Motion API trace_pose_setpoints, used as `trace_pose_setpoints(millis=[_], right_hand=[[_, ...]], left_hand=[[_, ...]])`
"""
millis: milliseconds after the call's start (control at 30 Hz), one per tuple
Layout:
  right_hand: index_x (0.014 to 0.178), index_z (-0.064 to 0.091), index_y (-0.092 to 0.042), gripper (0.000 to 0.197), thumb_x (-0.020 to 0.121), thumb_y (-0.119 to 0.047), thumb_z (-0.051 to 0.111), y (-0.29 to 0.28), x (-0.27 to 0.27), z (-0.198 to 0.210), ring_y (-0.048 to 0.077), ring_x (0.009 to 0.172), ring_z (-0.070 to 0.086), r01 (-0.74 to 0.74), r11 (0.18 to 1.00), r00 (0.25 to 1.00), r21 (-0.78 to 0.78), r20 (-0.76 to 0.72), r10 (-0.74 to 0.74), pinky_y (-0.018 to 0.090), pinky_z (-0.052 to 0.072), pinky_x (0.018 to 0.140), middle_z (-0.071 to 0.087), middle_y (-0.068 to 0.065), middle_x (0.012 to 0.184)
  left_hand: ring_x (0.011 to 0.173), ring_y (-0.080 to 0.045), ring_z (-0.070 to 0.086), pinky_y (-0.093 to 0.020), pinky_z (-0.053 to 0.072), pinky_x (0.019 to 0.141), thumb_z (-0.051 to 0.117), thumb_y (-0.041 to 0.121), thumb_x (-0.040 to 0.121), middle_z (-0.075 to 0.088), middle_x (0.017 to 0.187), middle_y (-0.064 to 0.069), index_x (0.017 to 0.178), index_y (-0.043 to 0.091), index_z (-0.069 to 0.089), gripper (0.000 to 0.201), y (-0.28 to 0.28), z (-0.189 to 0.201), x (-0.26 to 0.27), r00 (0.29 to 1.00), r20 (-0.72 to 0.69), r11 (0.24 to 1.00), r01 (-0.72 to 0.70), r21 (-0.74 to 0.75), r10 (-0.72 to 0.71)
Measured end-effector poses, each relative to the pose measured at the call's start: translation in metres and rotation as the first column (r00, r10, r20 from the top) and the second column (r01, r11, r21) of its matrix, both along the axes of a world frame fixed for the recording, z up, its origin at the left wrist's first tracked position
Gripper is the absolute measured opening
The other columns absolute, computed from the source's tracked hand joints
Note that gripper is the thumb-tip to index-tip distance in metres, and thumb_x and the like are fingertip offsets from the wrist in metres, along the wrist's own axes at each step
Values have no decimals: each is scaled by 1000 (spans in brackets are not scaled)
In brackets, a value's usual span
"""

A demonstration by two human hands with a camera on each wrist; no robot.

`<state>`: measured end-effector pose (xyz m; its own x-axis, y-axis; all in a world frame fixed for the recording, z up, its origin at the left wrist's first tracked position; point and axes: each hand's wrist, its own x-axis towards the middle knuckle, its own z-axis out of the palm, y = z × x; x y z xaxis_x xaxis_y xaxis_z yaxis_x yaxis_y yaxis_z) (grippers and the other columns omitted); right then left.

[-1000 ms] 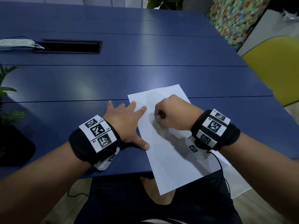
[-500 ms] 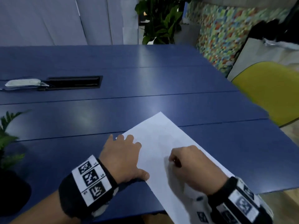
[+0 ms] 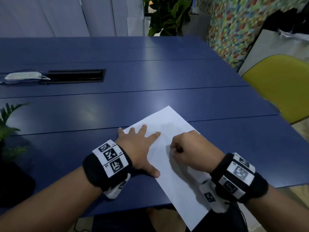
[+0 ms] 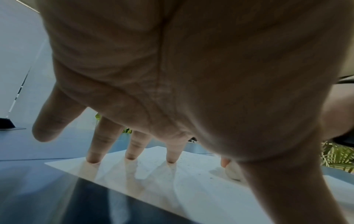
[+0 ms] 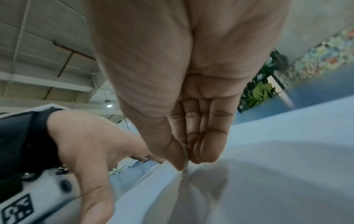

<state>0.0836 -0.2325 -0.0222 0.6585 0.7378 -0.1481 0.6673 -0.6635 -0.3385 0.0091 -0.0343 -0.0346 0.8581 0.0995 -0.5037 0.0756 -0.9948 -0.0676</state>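
A white sheet of paper (image 3: 175,181) lies askew on the blue table (image 3: 150,81), its near corner hanging over the front edge. My left hand (image 3: 142,141) rests flat on the sheet's left side with spread, straight fingers (image 4: 132,151) pressing it down. My right hand (image 3: 177,150) is curled into a fist on the middle of the paper (image 5: 268,181). Its thumb and fingertips pinch a small white piece (image 5: 185,167), maybe an eraser, whose tip touches the sheet. The left wrist view shows this white piece (image 4: 232,172) as a pale lump.
A black cable slot (image 3: 75,76) and a white power strip (image 3: 23,76) lie at the table's far left. A potted plant (image 3: 8,131) stands at the left edge, a yellow chair (image 3: 280,84) at the right. Another plant (image 3: 167,15) stands beyond the table.
My left fingers have spread and slid further onto the paper. The right hand keeps its pinch in about the same spot. The head view has tilted upward.
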Motion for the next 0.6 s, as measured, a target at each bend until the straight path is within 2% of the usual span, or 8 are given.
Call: trace_pose_setpoints(millis=[67, 167, 333, 467, 533, 600], right_hand=[[90, 68, -23, 13, 89, -25, 55, 3, -6, 0, 20, 81, 63, -38, 998, 999, -49, 9, 39, 37, 56, 73, 67, -6, 84], [89, 68, -23, 15, 88, -26, 54, 9, -15, 3, 22, 79, 64, -157, 981, 988, -117, -16, 157, 40, 57, 73, 67, -4, 82], [99, 75, -23, 20, 86, -19, 60, 6, 15, 12, 21, 88, 64, -25, 993, 1000, -119, 7, 26, 32, 56, 71, 69, -3, 90], [98, 76, -24, 15, 87, -22, 66, 7, 2, 11, 13, 85, 65, -119, 988, 992, -97, -64, 113, 34, 58, 75, 70, -11, 84], [98, 78, -25, 15, 87, -21, 68, 5, 11, 14, 13, 85, 65, -73, 992, 997, -99, -36, 70, 35, 58, 78, 70, -12, 83], [99, 78, -23, 16, 87, -18, 69, 2, 19, 14, 18, 87, 68, -9, 997, 1000, -78, 1, 9, 37, 59, 79, 71, -8, 85]], left_hand=[[158, -40, 13, -74, 8, 120, 63, 100, 55, -10, 175, -7, 160, 50, -17, 141, -1, 2, 0, 1000, -5, 1000, 1, 10, 0], [157, -41, 16, -75, 5, 120, 64, 99, 56, -8, 175, -7, 161, 49, -16, 141, -5, 5, 1, 1000, -11, 1000, 0, 29, 0], [156, -37, 21, -77, 5, 119, 63, 101, 54, -3, 176, -4, 161, 49, -14, 142, -3, 9, 3, 1000, -11, 999, -4, 39, 4], [157, -36, 20, -78, 6, 118, 61, 103, 51, -1, 176, -1, 162, 46, -15, 147, -2, 9, 3, 1000, -9, 999, 0, 42, 0], [155, -37, 22, -79, 8, 118, 60, 104, 49, 2, 175, -1, 162, 46, -14, 147, -1, 9, 3, 1000, -2, 999, 4, 47, -4], [154, -38, 25, -79, 11, 117, 59, 105, 48, 7, 174, -1, 162, 47, -13, 147, -2, 9, 4, 1000, -3, 999, 10, 49, -9]])
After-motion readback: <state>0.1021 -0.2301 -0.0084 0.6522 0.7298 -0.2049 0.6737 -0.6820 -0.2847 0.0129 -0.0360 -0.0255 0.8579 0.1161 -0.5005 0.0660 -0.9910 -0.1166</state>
